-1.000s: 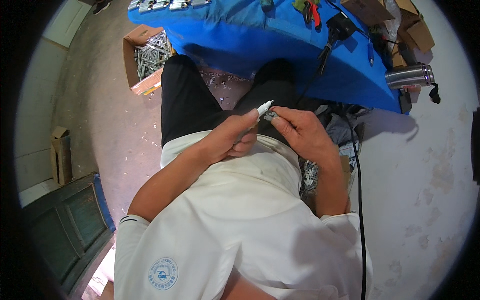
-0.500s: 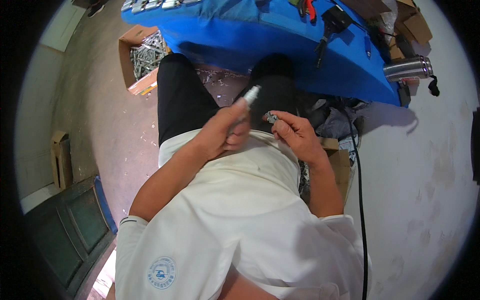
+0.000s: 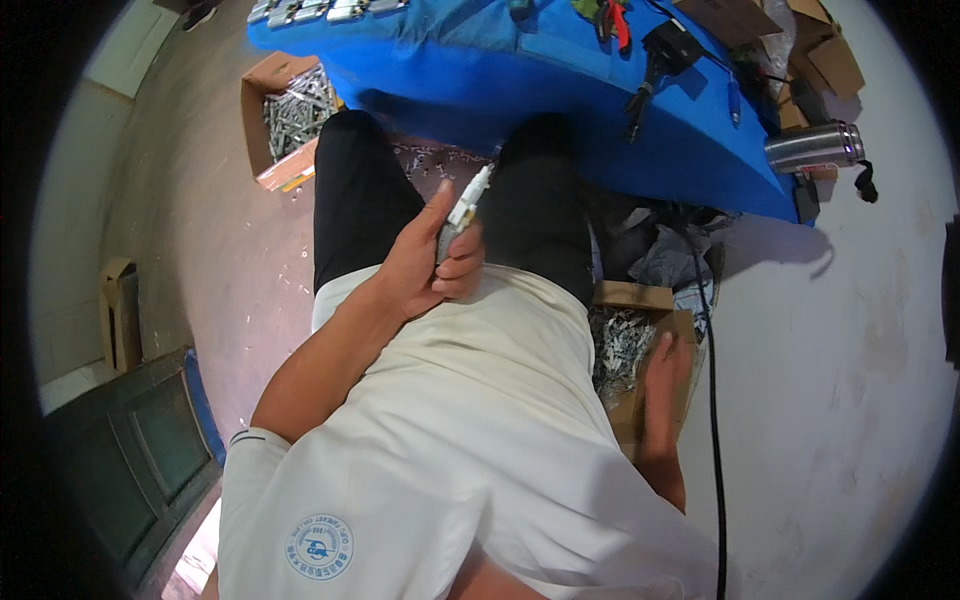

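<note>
My left hand (image 3: 432,262) is closed around a slim white-and-grey pen-shaped piece (image 3: 463,208), held above my lap. Its narrow white tip points up and away, and the lower end is hidden in my palm. My thumb stretches along its side. Down at my right side, my right hand (image 3: 668,372) is at an open cardboard box (image 3: 622,412) that holds a heap of small grey metal parts (image 3: 622,345). The fingers of this hand look stretched out and somewhat blurred, and nothing shows between them.
Ahead is a blue-covered table (image 3: 440,60) with silvery metal pieces (image 3: 340,10), red-handled pliers (image 3: 612,25), a black adapter (image 3: 672,48) and a steel flask (image 3: 815,147). A carton (image 3: 258,125) of slender metal parts stands at left. A black cable (image 3: 715,420) hangs at right.
My right hand has left my lap for the box at my right side; the small grey metal part no longer shows in it. The left hand has shifted slightly left, keeping its piece.
</note>
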A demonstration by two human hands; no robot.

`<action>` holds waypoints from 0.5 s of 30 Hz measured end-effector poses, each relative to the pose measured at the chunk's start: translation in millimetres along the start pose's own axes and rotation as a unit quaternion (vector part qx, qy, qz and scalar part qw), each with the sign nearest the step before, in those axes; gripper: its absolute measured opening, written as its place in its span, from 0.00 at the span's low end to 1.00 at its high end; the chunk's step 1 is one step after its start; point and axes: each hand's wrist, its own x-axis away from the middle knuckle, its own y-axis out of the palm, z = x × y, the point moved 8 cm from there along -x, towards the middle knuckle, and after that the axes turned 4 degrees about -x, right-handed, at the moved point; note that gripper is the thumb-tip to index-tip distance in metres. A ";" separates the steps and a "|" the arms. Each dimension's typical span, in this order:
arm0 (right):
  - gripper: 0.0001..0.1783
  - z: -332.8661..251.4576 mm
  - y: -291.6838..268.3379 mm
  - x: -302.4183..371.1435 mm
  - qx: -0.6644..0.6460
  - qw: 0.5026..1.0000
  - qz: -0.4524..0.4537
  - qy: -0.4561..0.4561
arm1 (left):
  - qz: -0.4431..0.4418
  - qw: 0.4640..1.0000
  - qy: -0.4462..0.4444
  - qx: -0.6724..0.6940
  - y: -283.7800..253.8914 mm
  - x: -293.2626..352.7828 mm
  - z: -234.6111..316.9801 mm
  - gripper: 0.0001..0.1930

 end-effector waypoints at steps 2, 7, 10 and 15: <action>0.21 -36.3 13.7 3.9 -0.171 0.984 -0.047 0.027 | 0.019 1.000 -0.013 -0.003 -4.8 -0.4 -2.3 0.32; 0.18 -276.7 23.9 -3.7 -0.572 0.783 -0.244 -0.009 | 0.058 0.997 -0.037 -0.046 -7.4 -3.7 -4.4 0.31; 0.16 -355.3 21.4 -12.7 -0.591 0.714 -0.377 0.000 | 0.080 0.993 -0.055 -0.065 -11.2 -0.1 -7.1 0.32; 0.17 -375.7 29.0 -21.9 -0.532 0.751 -0.383 -0.075 | 0.045 0.996 -0.053 -0.049 -10.3 1.8 -7.4 0.31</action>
